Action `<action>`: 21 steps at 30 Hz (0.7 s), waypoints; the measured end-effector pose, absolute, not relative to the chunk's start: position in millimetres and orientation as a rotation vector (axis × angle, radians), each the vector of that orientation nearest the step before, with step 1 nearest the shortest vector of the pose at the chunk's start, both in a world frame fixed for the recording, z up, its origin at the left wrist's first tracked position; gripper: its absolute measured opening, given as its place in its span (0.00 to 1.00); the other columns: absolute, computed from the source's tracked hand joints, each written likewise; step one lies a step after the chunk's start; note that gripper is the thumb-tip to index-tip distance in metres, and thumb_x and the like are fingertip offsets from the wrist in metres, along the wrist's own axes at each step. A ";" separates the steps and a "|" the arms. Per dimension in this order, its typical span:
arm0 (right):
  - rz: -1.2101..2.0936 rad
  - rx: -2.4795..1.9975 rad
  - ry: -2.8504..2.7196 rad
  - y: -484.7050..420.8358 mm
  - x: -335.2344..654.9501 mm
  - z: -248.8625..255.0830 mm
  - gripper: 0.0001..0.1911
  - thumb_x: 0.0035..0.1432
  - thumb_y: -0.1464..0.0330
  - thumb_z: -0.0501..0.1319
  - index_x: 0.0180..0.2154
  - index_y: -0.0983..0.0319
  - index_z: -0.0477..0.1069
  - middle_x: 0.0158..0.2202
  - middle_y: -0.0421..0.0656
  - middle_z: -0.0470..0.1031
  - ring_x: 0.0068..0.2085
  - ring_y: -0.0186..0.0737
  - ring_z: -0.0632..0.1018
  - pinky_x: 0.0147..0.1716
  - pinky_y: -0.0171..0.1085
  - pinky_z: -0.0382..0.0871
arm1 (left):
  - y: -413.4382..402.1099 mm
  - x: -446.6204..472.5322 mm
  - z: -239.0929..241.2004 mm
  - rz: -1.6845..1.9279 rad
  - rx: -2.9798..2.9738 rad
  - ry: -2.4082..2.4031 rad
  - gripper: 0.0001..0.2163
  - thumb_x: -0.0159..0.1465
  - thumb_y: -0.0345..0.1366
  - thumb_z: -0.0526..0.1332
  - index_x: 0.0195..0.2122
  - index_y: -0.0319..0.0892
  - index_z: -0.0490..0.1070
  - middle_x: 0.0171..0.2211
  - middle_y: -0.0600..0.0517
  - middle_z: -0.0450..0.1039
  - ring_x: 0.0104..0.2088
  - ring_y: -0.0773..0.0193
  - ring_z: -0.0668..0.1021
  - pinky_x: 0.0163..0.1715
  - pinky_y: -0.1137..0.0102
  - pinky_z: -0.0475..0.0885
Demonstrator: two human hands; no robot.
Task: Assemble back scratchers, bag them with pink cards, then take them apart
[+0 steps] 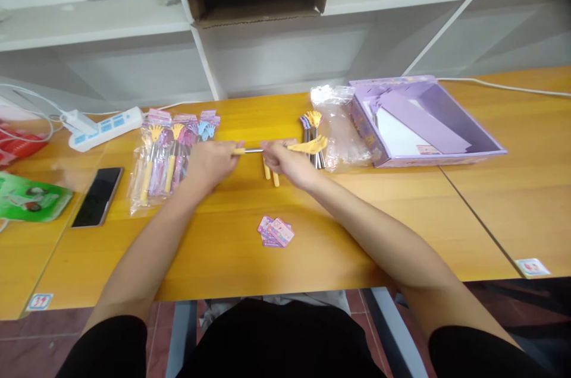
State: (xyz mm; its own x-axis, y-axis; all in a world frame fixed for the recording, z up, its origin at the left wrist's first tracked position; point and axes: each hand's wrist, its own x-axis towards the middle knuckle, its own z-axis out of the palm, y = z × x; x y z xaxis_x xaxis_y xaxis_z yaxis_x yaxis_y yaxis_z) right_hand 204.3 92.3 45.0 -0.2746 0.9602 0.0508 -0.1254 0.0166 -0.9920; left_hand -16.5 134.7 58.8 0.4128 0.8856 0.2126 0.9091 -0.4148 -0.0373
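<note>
A yellow back scratcher (254, 151) with a metal rod and a hand-shaped head is stretched level between my hands above the table. My left hand (213, 161) is closed round its yellow handle end. My right hand (289, 163) is wrapped round the rod close to the head, which sticks out to the right. Partly under my right hand lie yellow handles (275, 179). Just right of it, a bunch of scratchers with metal rods and yellow and purple heads (314, 119) lies together. Several bagged scratchers (170, 158) lie beside my left hand. Small pink-purple cards (276, 232) are nearer me.
Clear plastic bags (343, 128) lie against an open purple box (439, 160) holding purple and white card pieces. At left are a power strip (107, 129), a phone (98, 197) and a green packet (33, 197). A cardboard box (256, 16) overhangs the shelf.
</note>
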 end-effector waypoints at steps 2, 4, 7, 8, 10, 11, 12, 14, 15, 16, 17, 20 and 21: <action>1.409 -0.926 -1.290 100.0 230.3 52.8 0.37 0.62 0.41 0.66 0.23 0.54 0.46 0.21 0.31 0.44 0.22 0.31 0.48 0.21 0.36 0.43 | 147.1 -37.4 63.7 -0.234 -2.415 -1.712 0.27 0.77 0.49 0.47 0.37 0.42 0.82 0.35 0.39 0.84 0.39 0.45 0.84 0.39 0.60 0.71; 1.287 -0.944 -1.253 106.8 261.6 65.3 0.35 0.63 0.43 0.66 0.24 0.54 0.46 0.21 0.31 0.43 0.21 0.31 0.48 0.20 0.36 0.45 | 158.4 -55.9 70.4 -0.228 -2.317 -1.825 0.24 0.76 0.49 0.49 0.36 0.43 0.81 0.34 0.40 0.82 0.41 0.44 0.84 0.42 0.59 0.71; 0.955 -0.995 -1.241 113.2 300.0 84.7 0.29 0.63 0.52 0.68 0.22 0.55 0.53 0.22 0.34 0.52 0.22 0.32 0.59 0.20 0.35 0.57 | 164.0 -61.3 77.9 -0.349 -2.306 -1.923 0.16 0.74 0.44 0.54 0.40 0.44 0.78 0.35 0.43 0.81 0.42 0.47 0.83 0.45 0.60 0.72; 0.862 -1.023 -1.248 114.4 307.3 88.9 0.26 0.63 0.55 0.68 0.22 0.56 0.57 0.23 0.36 0.58 0.24 0.33 0.65 0.22 0.35 0.62 | 162.3 -55.8 77.7 -0.411 -2.349 -1.949 0.13 0.73 0.43 0.55 0.44 0.44 0.77 0.36 0.44 0.81 0.42 0.48 0.82 0.45 0.60 0.73; 0.730 -1.118 -1.280 116.3 313.1 91.7 0.19 0.62 0.59 0.69 0.25 0.57 0.65 0.27 0.40 0.67 0.29 0.36 0.74 0.26 0.37 0.69 | 155.3 -37.6 71.2 -0.497 -2.515 -2.006 0.14 0.72 0.39 0.57 0.55 0.42 0.73 0.41 0.44 0.81 0.43 0.50 0.82 0.46 0.60 0.75; 0.679 -1.187 -1.308 117.2 312.7 90.3 0.16 0.63 0.60 0.68 0.26 0.57 0.68 0.28 0.41 0.70 0.30 0.38 0.76 0.28 0.38 0.72 | 150.9 -27.1 65.0 -0.508 -2.624 -2.027 0.17 0.70 0.36 0.58 0.60 0.41 0.70 0.44 0.44 0.80 0.44 0.50 0.82 0.47 0.59 0.75; 0.628 -1.270 -1.343 118.3 310.9 87.3 0.16 0.63 0.61 0.68 0.27 0.58 0.68 0.27 0.41 0.72 0.30 0.38 0.77 0.30 0.39 0.73 | 146.5 -17.1 57.3 -0.504 -2.733 -2.032 0.21 0.69 0.32 0.59 0.63 0.39 0.66 0.48 0.42 0.80 0.47 0.50 0.82 0.50 0.58 0.76; 0.520 -1.457 -1.429 121.1 305.9 77.8 0.17 0.64 0.63 0.67 0.25 0.58 0.67 0.23 0.41 0.72 0.27 0.38 0.77 0.32 0.40 0.74 | 138.9 -1.5 40.1 -0.482 -2.868 -2.056 0.25 0.68 0.29 0.59 0.66 0.38 0.62 0.53 0.40 0.78 0.52 0.50 0.81 0.56 0.57 0.76; 0.471 -1.554 -1.469 123.0 303.7 72.1 0.17 0.64 0.64 0.66 0.24 0.58 0.66 0.21 0.41 0.72 0.26 0.39 0.76 0.33 0.40 0.74 | 135.9 3.5 32.1 -0.458 -2.906 -2.052 0.24 0.68 0.29 0.59 0.66 0.37 0.62 0.55 0.39 0.76 0.55 0.49 0.81 0.58 0.56 0.75; 0.426 -1.649 -1.505 125.2 302.0 66.3 0.18 0.64 0.65 0.66 0.24 0.58 0.65 0.19 0.41 0.72 0.25 0.40 0.77 0.34 0.41 0.74 | 133.4 6.6 25.1 -0.434 -2.922 -2.035 0.24 0.68 0.29 0.59 0.65 0.37 0.63 0.57 0.38 0.75 0.56 0.48 0.80 0.60 0.55 0.75; 0.383 -1.741 -1.542 127.7 301.0 60.6 0.17 0.64 0.66 0.65 0.24 0.58 0.65 0.19 0.42 0.72 0.25 0.41 0.77 0.34 0.41 0.73 | 131.3 8.4 19.7 -0.416 -2.931 -2.008 0.23 0.68 0.30 0.60 0.65 0.37 0.63 0.58 0.36 0.73 0.58 0.47 0.79 0.62 0.54 0.74; 0.232 -1.974 -1.719 135.4 300.5 45.8 0.12 0.65 0.67 0.62 0.27 0.60 0.72 0.24 0.49 0.79 0.29 0.47 0.80 0.38 0.43 0.73 | 126.6 8.8 13.1 -0.367 -2.953 -1.924 0.23 0.70 0.33 0.60 0.65 0.37 0.63 0.62 0.34 0.70 0.60 0.45 0.78 0.65 0.52 0.72; 0.175 -2.035 -1.792 137.6 300.7 41.8 0.12 0.66 0.68 0.61 0.30 0.62 0.75 0.27 0.52 0.81 0.32 0.50 0.82 0.39 0.43 0.72 | 125.4 8.5 13.2 -0.350 -2.965 -1.908 0.23 0.70 0.34 0.60 0.65 0.36 0.63 0.62 0.34 0.70 0.61 0.45 0.78 0.65 0.52 0.72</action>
State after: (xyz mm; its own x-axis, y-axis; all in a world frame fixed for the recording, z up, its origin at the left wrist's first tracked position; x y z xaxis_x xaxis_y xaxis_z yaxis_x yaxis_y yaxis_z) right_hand 300.7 137.6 41.8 0.1606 0.9706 0.1793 0.9174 -0.0798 -0.3899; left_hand 8.5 125.4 13.2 0.4245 0.9040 -0.0517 0.8266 -0.3636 0.4295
